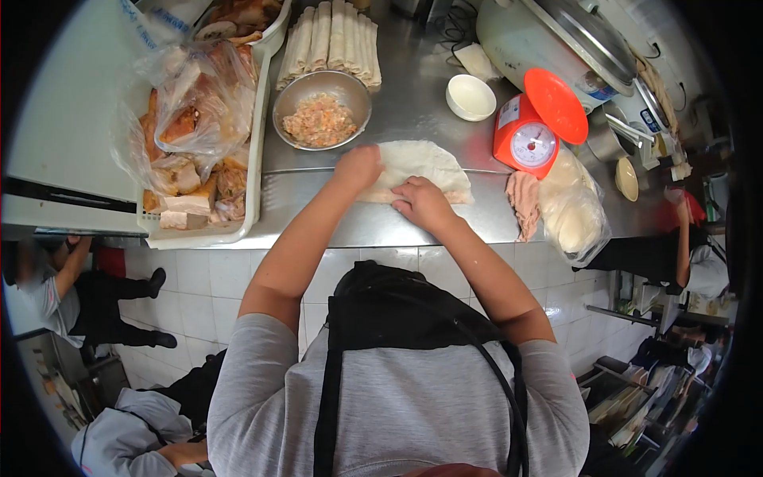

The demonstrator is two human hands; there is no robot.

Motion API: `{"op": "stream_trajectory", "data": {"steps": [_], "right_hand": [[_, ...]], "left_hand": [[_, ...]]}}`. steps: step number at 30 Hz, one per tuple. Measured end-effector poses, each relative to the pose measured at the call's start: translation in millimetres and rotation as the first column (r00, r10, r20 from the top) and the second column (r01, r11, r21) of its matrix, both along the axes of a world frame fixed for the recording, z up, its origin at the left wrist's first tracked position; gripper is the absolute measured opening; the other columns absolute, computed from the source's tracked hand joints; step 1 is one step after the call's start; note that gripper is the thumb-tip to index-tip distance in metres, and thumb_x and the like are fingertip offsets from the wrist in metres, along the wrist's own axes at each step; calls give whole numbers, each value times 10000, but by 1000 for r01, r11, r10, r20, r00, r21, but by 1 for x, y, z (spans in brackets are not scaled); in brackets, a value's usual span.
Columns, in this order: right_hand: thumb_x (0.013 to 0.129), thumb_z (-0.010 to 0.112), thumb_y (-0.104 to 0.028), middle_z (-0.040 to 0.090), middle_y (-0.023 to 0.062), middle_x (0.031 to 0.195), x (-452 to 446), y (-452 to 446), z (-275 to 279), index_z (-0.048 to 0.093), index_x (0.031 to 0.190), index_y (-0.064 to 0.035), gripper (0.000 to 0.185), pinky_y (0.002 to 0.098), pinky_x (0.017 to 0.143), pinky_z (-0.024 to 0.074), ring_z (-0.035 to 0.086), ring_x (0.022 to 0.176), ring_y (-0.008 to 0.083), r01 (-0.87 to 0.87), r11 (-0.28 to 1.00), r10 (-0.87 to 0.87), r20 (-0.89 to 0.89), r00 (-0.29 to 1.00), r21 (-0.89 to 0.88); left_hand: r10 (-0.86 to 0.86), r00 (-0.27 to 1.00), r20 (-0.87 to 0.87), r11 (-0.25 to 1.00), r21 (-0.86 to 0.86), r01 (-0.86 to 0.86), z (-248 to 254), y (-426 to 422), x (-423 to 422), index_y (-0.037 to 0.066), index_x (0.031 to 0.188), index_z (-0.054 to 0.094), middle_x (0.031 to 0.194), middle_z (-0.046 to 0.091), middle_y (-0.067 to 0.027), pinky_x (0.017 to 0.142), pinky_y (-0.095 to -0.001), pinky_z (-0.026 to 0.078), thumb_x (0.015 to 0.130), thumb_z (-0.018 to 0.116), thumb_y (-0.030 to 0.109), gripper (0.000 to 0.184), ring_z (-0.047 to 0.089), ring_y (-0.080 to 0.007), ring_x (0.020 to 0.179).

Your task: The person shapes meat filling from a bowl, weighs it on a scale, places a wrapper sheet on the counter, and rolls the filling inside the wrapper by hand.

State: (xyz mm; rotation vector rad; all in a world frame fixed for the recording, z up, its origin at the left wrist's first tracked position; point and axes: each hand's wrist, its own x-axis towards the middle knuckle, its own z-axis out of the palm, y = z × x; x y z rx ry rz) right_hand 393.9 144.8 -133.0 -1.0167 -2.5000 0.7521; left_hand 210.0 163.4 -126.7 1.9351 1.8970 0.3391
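A thin, pale round wrapper sheet (429, 157) lies flat on the steel counter, its near edge folded over a pinkish strip of filling. My left hand (359, 168) is closed at the left end of that fold, its fingertips partly hidden. On the middle of the fold, my right hand (427, 201) grips the edge with bent fingers and thumb. Beyond my left hand stands a metal bowl (284, 107) holding minced filling with orange bits (319, 121). Behind the bowl, several long pale rolls (332, 40) are stacked side by side.
To the left, a white crate (253, 159) holds bagged meat pieces. A white bowl (470, 98), red dial scale (528, 139), pink cloth (523, 203) and bagged dough (574, 211) sit to the right. Other people (131, 433) stand around the tiled floor.
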Motion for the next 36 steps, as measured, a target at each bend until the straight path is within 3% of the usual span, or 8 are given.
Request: {"op": "stream_trajectory", "data": {"steps": [5,11,14,17,20,23,29,36], "right_hand": [[670,686,-188,579,114,869,-8,-4,20,647,908,-62,272,366,791,442,539,878,286,20,1000,-20,0,1000,-17],[653,692,-196,580,110,866,-26,-8,0,640,932,-66,312,374,795,440,539,881,290,-20,1000,20,39,999,1],[656,689,-196,583,106,865,-28,-5,13,637,927,-65,306,368,790,442,543,878,280,-66,998,67,122,990,-10],[655,688,-197,585,101,865,-47,-10,16,638,897,-58,282,365,791,442,547,875,271,-20,1000,20,-14,1000,-20],[647,697,-210,587,106,871,-57,-16,-3,630,876,-52,286,367,800,439,548,876,274,6,999,-6,-2,1000,53],[636,708,-225,589,107,876,-53,-14,-3,624,867,-53,300,366,810,437,549,878,274,-58,997,57,26,998,58],[625,715,-253,591,114,896,-79,-16,4,620,863,-52,326,363,817,436,552,887,266,-22,999,24,77,997,-27],[625,708,-259,591,115,872,-78,-14,4,619,846,-42,323,374,795,437,553,869,277,-101,995,102,47,994,-25]], "left_hand": [[-90,996,-2,995,-30,90,-10,16,-9,-26,865,593,910,600,-235,798,-448,439,867,435,285,349,568,-375,895],[-108,991,74,963,-240,123,14,27,-10,-69,984,593,988,571,-288,852,-433,419,889,351,410,545,546,-400,956],[-137,986,96,937,-309,161,18,31,-12,-78,1020,579,1061,547,-288,877,-420,404,885,350,442,584,530,-393,1002],[-111,987,115,944,-299,141,20,28,-10,-88,1030,570,1101,532,-286,905,-411,383,886,344,449,600,510,-388,1044],[-105,985,135,937,-319,143,22,27,-11,-92,1035,564,1122,522,-285,920,-404,370,887,344,452,605,494,-386,1069],[-110,982,152,938,-311,153,26,25,-11,-96,1032,563,1098,533,-289,910,-407,378,887,345,456,611,505,-389,1052],[-94,976,197,909,-383,165,22,31,-14,-100,1028,563,1056,548,-297,898,-410,386,890,342,456,614,521,-391,1025],[-111,975,192,936,-311,167,17,31,-16,-102,1000,580,1052,548,-300,901,-406,387,894,330,469,631,526,-384,1019]]}}
